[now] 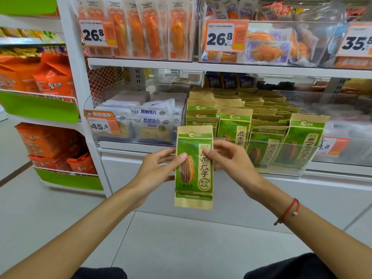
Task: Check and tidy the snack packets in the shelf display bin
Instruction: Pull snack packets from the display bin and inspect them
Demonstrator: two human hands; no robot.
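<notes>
I hold one green and tan sunflower-seed packet (194, 178) upright in front of the shelf, just left of the clear display bin (289, 170). My left hand (157, 168) pinches its left edge, thumb on the front. My right hand (231, 160) grips its right edge, thumb on the printed face. Several matching seed packets (267, 125) stand in rows inside the bin, front ones upright, those behind leaning back. The bin's left front slot, behind the held packet, is mostly hidden.
A clear bin of white fish-slice packets (149, 119) sits to the left with a 45.8 price tag (101, 125). Orange snack packs (141, 31) fill the shelf above. An orange-bag rack (50, 81) stands at the far left. Pale floor tiles lie below.
</notes>
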